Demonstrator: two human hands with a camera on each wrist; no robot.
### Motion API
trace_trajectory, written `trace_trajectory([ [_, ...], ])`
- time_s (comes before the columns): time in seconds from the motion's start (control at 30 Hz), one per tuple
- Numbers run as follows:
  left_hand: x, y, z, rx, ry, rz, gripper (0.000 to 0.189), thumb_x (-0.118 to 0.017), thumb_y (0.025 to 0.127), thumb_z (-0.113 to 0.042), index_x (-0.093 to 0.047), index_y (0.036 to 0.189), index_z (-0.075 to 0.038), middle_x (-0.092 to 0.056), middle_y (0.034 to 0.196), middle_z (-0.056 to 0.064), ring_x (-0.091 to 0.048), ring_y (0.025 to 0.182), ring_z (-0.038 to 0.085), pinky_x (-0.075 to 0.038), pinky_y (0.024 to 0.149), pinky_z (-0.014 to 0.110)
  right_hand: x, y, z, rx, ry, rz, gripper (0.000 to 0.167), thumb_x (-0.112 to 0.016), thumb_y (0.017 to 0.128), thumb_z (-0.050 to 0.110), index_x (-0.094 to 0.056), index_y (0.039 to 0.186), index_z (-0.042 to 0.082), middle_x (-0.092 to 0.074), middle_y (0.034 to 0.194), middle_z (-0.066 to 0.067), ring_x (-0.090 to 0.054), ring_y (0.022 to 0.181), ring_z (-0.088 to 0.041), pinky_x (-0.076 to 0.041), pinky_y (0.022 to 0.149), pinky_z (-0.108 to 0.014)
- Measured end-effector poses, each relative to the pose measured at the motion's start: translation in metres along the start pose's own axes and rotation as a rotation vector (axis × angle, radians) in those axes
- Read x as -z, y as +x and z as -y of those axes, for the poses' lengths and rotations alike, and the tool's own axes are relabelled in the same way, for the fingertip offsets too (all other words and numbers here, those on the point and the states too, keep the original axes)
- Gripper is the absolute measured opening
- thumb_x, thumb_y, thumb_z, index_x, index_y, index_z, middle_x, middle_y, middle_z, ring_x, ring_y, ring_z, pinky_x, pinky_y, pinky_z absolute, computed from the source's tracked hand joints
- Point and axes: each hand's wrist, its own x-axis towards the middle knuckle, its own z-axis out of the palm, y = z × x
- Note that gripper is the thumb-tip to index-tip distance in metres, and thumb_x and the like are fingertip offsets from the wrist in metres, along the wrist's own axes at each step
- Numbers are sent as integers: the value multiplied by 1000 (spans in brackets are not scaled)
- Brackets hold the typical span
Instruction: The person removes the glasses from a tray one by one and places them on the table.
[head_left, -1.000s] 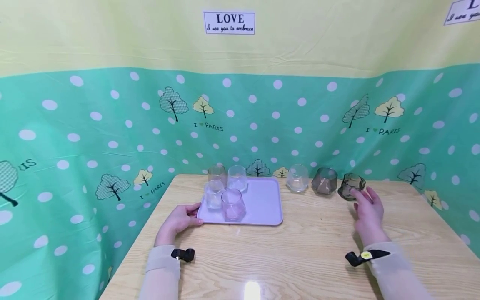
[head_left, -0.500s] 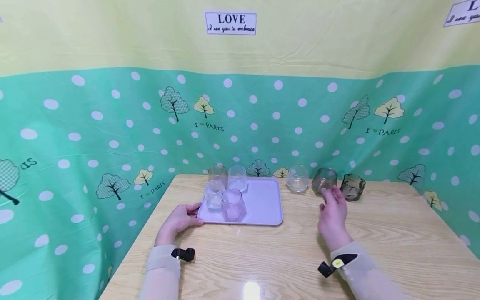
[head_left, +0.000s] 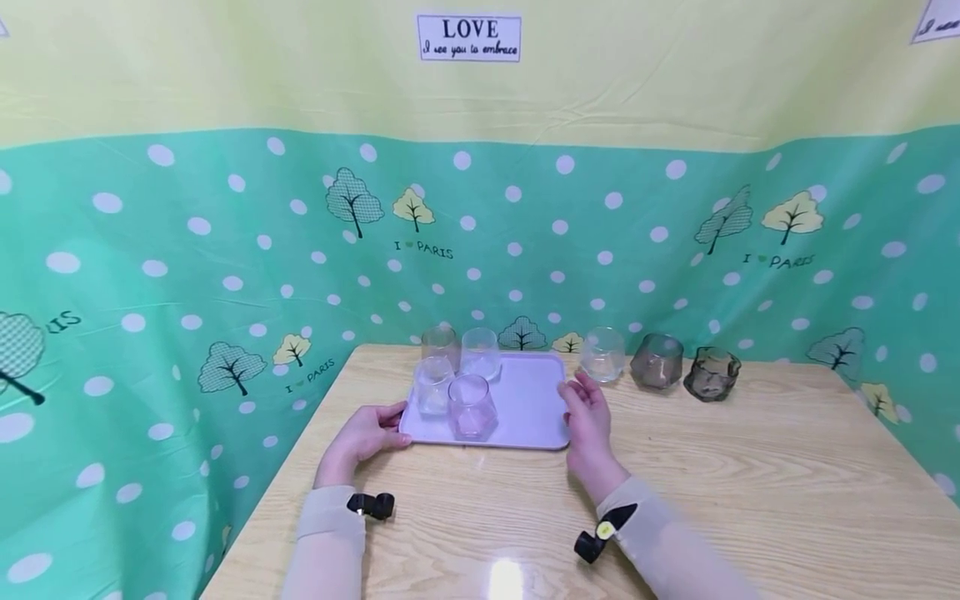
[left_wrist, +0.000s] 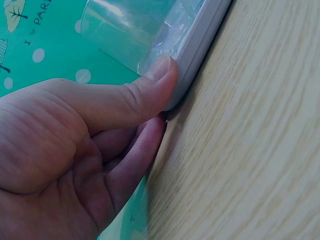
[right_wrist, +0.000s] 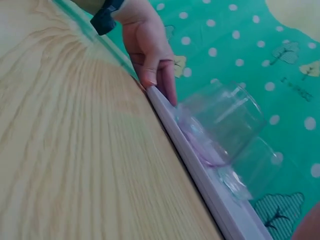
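Observation:
A light purple tray (head_left: 528,408) lies on the table with several glasses on its left half. These include a pink-tinted glass (head_left: 472,408) in front, a clear glass (head_left: 433,388) beside it, another clear glass (head_left: 480,354) and a brownish one (head_left: 440,346) behind. My left hand (head_left: 367,437) grips the tray's left end, thumb (left_wrist: 155,82) over the rim at the corner and fingers against the side. At the tray's right edge is my right hand (head_left: 590,425), its fingers loosely bent beside the rim; whether they touch it is unclear. Only a fingertip (right_wrist: 307,225) shows in the right wrist view.
Right of the tray stand a clear glass (head_left: 602,357), a dark grey glass (head_left: 657,363) and a wavy smoky glass (head_left: 712,375) in a row. Behind the wooden table (head_left: 697,483) hangs a green and yellow curtain (head_left: 517,225).
My right hand has moved left from the wavy smoky glass, past the grey glass, to the tray's right edge. My left hand stays on the tray, and the glasses stand as before.

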Motion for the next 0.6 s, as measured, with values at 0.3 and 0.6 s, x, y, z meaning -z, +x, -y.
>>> trace_trajectory([
  [0.3, 0, 0, -1, -2, -13, -2, 79, -94, 82, -17, -58, 152, -7, -65, 145, 21, -54, 141, 40, -37, 121, 57, -40, -12, -29, 19, -107, 126, 59, -76, 99, 18, -52, 152, 7, -54, 149, -18, -55, 122, -19, -45, 99, -38],
  [0.6, 0, 2, 3, -15, -57, 0, 79, -94, 81, -14, -59, 151, -4, -71, 136, 19, -62, 133, 34, -42, 118, 53, -67, -25, -49, 81, -119, 286, 66, -78, 97, 16, -48, 154, 3, -51, 156, -22, -49, 141, -35, -39, 120, -48],
])
